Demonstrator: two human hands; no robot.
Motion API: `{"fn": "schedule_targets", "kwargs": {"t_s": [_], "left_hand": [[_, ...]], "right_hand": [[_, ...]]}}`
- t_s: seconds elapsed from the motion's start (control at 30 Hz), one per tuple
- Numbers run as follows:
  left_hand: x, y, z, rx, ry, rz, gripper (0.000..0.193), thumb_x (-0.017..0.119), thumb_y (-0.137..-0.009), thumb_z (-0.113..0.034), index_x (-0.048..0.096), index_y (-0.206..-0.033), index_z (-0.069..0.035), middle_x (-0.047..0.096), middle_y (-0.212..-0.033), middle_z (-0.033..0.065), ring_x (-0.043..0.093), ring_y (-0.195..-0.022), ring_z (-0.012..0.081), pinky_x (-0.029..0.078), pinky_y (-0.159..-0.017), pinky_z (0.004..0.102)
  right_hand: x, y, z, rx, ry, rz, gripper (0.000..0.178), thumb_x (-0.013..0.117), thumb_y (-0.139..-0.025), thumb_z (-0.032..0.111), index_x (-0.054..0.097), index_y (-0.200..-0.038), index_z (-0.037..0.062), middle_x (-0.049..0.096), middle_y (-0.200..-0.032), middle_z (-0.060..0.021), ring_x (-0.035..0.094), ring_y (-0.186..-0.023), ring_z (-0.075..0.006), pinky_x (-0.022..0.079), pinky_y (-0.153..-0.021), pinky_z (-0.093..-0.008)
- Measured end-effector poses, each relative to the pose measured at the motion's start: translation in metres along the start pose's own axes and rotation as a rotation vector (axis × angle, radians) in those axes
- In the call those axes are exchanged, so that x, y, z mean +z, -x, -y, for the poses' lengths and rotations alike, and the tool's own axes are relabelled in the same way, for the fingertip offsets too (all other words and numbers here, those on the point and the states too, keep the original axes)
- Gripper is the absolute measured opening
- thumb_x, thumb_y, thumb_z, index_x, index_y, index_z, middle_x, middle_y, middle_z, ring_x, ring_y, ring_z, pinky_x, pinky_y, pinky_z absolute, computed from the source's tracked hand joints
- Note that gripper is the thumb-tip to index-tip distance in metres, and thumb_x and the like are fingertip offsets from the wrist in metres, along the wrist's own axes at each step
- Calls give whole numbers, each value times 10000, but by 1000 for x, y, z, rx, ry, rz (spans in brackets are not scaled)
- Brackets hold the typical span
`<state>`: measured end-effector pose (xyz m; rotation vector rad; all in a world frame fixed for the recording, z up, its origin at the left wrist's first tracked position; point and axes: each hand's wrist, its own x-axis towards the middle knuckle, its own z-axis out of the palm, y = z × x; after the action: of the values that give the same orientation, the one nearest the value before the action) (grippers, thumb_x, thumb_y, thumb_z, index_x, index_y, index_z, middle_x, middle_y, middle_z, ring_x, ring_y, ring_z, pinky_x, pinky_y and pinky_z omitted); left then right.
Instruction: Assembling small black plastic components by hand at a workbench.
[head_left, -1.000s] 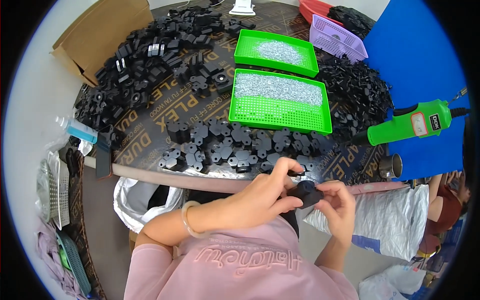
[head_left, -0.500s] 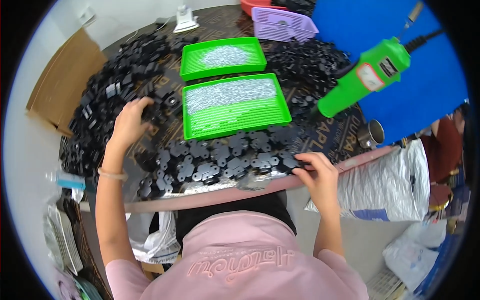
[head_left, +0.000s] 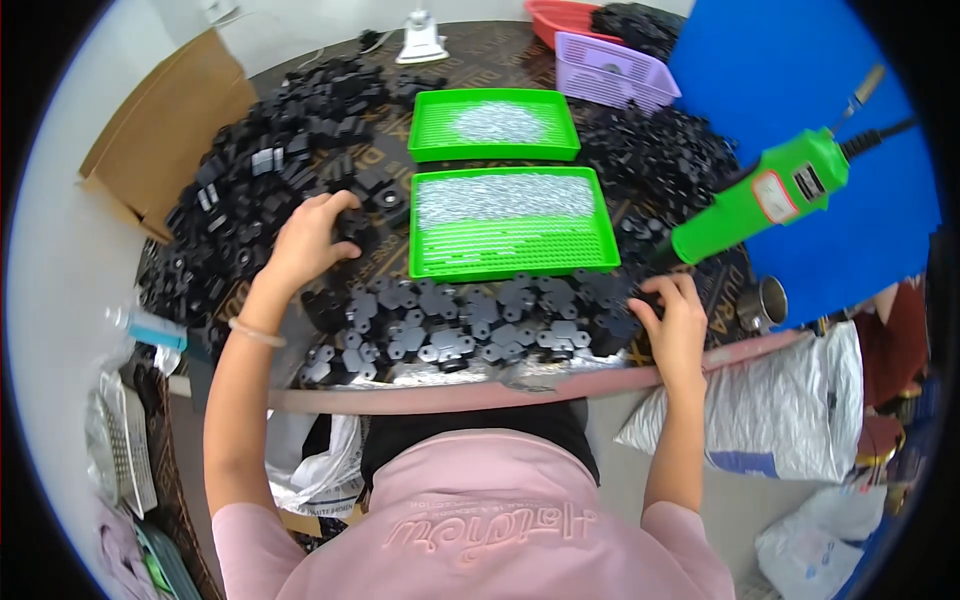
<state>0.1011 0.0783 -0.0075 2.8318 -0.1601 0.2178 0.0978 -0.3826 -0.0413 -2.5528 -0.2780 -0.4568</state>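
My left hand [head_left: 308,243] reaches to the inner edge of a large heap of black plastic parts [head_left: 255,190], thumb and fingers apart around dark parts, with no clear grip visible. Several rows of small black housings with lobed tabs [head_left: 447,344] lie along the near side of the table. At their right end is my right hand [head_left: 677,318], its thumb and fingertips slightly parted beside the last housings. Behind the rows sits a green ribbed tray [head_left: 517,270], partly filled with small silvery metal pieces. A second green tray [head_left: 495,155] behind it holds a smaller pile of them.
A green electric screwdriver [head_left: 760,200] hangs at the right above another black heap [head_left: 655,150]. A metal cup [head_left: 762,303] stands near the right edge. Farther back are a purple basket [head_left: 615,75] and a red basin [head_left: 560,20]. Cardboard [head_left: 165,130] stands left.
The whole view has shifted, so the table appears farther right. My right hand has come off the end housing and moved slightly away from me. My left hand has closed in on the heap's inner edge.
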Motion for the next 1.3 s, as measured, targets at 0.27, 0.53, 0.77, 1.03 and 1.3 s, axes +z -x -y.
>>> {"fn": "schedule_targets", "kwargs": {"t_s": [0.27, 0.53, 0.77, 1.03, 1.3], "left_hand": [[-16, 22, -21, -134, 390, -211, 518, 856, -673, -49, 597, -1121, -20, 688, -912, 137, 668, -867, 250, 531, -817, 337], [-15, 97, -105, -234, 1546, -108, 582, 804, -823, -191, 468, -1258, -1, 649, -1122, 207, 726, -773, 254, 528, -488, 207], [28, 114, -165, -128, 1915, 192, 599, 691, -924, -139, 390, -1433, -45, 588, -1243, 175, 719, -943, 327, 582, -555, 269], [30, 116, -189, -126, 1866, 206, 552, 646, -979, -224, 392, -1439, -53, 631, -1070, 128, 664, -763, 184, 520, -505, 247], [23, 112, -181, -376, 2020, 516, 528, 377, -1063, -521, 517, -1324, -85, 548, -759, 7, 304, -467, 31, 194, -394, 188]], "right_hand": [[-12, 12, -2, 3, -48, -39, 168, 686, -885, 39, 643, -1045, 10, 681, -913, -168, 683, -813, -308, 520, -716, -381], [-54, 39, 22, 391, -997, -39, 373, 566, -995, 39, 473, -1354, -8, 627, -1029, -43, 717, -968, -253, 582, -640, -205], [-41, 60, 55, 296, -1456, 126, 472, 643, -933, 40, 459, -1366, 7, 653, -1026, -55, 642, -1008, -168, 490, -909, -310], [-29, 61, 93, 352, -1586, 493, 365, 624, -976, 124, 492, -1294, 3, 637, -1046, -72, 649, -761, -157, 490, -564, -226], [-23, 56, 92, -14, -1491, 532, 151, 570, -996, 56, 654, -1057, -54, 594, -1071, -99, 642, -710, -148, 509, -565, -252]]}}
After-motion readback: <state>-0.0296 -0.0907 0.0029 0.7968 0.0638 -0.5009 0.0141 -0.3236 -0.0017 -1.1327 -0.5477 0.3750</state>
